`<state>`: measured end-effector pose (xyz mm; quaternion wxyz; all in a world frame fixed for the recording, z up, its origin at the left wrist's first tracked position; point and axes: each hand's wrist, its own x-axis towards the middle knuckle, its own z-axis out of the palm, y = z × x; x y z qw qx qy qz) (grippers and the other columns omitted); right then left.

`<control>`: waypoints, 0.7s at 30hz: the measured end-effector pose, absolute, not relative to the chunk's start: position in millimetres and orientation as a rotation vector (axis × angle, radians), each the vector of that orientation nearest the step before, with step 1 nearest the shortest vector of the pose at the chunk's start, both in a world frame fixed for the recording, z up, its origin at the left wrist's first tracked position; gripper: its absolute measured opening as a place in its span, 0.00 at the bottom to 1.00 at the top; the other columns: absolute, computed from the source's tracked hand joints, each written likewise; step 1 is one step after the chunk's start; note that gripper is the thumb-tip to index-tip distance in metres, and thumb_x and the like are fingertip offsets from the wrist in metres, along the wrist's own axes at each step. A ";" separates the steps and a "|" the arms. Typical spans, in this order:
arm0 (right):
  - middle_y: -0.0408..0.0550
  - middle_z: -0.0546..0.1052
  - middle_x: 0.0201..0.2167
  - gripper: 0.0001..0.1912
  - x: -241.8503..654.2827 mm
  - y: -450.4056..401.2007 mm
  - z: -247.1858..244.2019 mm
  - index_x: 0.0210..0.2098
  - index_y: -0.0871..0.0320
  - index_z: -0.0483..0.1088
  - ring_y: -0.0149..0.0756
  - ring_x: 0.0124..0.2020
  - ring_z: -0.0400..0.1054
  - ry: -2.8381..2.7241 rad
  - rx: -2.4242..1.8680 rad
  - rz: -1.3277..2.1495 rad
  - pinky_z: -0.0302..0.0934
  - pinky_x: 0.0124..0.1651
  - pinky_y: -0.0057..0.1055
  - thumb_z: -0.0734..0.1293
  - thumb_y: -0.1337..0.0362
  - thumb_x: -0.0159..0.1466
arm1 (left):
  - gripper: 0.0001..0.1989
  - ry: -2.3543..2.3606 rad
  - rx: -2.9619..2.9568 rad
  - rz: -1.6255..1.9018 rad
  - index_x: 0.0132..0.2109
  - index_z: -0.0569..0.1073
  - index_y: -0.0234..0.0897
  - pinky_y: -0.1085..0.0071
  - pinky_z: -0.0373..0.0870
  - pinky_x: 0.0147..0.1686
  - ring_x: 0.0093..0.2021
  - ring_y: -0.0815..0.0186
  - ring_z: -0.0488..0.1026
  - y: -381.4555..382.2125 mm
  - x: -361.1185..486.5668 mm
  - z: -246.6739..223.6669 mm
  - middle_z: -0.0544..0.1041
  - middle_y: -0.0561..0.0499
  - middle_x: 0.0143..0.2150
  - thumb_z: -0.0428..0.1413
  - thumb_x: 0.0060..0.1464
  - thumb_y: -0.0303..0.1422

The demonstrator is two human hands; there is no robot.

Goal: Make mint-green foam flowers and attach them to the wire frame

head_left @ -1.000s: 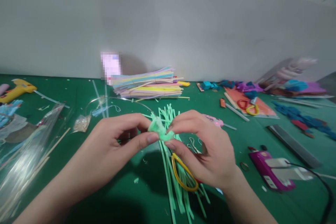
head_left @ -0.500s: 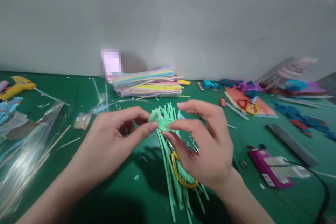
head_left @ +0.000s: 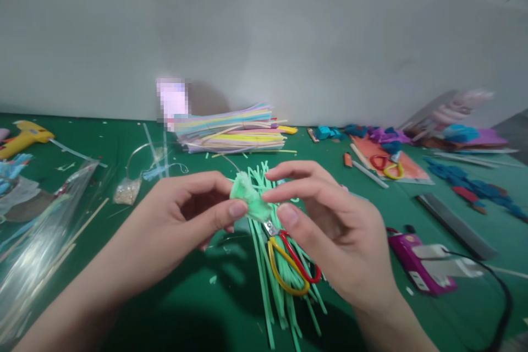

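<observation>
Observation, remote station: I have both bare hands raised over the green tabletop [head_left: 214, 308]. The left hand [head_left: 185, 225] has a small, fuzzy, light-green piece of soft material [head_left: 249, 195] pinched between thumb and fingers. That piece sits off the table, at the centre of the view, between the two hands.

Change over the last second: the right hand [head_left: 342, 236] has let go of its pinch. Its fingers are now loosely spread, a fingertip at or just beside the right edge of the piece, thumb apart; I cannot tell whether that fingertip makes contact. The piece now shows a broader face. My reading: the left grip alone carries it, leaving the right free to reposition.

Also changed: the scissors with one red and one yellow handle [head_left: 293, 254] show more fully, the red loop having been mostly covered. They lie on a bundle of thin, light-green fuzzy stems [head_left: 281, 305], below the hands.

Labels: the magenta box-shaped device [head_left: 403, 250] at right bears pale patches, but I can make out no lettering. The pink panel [head_left: 173, 100] against the wall is pixelated. No brand legible anywhere.
</observation>
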<state>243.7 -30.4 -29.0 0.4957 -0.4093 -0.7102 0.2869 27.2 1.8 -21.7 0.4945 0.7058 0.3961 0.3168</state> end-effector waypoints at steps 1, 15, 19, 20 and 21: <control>0.47 0.75 0.49 0.09 243.8 -30.1 -29.3 0.46 0.51 0.75 0.39 0.54 0.69 -1.706 -0.989 0.717 0.68 0.53 0.38 0.67 0.66 0.67 | 0.11 0.949 1.712 0.779 0.33 0.76 0.42 0.87 0.63 0.20 0.21 0.78 0.64 2.2 27.2 -22.0 0.70 0.60 0.25 0.59 0.61 0.41; 0.47 0.75 0.48 0.07 237.4 -31.4 -33.2 0.41 0.55 0.75 0.36 0.53 0.70 -1.838 -1.057 0.364 0.65 0.55 0.33 0.70 0.71 0.63 | 0.11 1.065 1.713 0.865 0.30 0.72 0.40 0.85 0.58 0.17 0.18 0.78 0.61 7.8 32.6 -22.7 0.66 0.62 0.21 0.59 0.60 0.37; 0.53 0.75 0.50 0.13 235.3 -28.1 -34.8 0.48 0.59 0.75 0.41 0.55 0.69 -1.879 -1.012 0.126 0.66 0.56 0.40 0.69 0.71 0.63 | 0.14 1.011 1.625 0.820 0.30 0.71 0.39 0.86 0.58 0.17 0.18 0.78 0.61 7.5 28.0 -21.7 0.65 0.62 0.21 0.59 0.61 0.41; 0.55 0.74 0.51 0.14 235.0 -26.8 -35.4 0.48 0.60 0.75 0.42 0.55 0.68 -1.911 -0.996 0.079 0.66 0.56 0.42 0.70 0.71 0.62 | 0.13 1.006 1.612 0.815 0.30 0.71 0.39 0.86 0.58 0.17 0.18 0.78 0.61 7.0 27.6 -21.7 0.65 0.62 0.21 0.59 0.61 0.41; 0.56 0.74 0.51 0.13 234.7 -25.6 -36.1 0.47 0.60 0.75 0.43 0.55 0.68 -1.942 -0.984 0.038 0.66 0.56 0.43 0.70 0.70 0.62 | 0.13 1.003 1.602 0.811 0.31 0.72 0.39 0.86 0.58 0.17 0.18 0.78 0.61 6.4 27.6 -21.8 0.65 0.62 0.21 0.59 0.61 0.41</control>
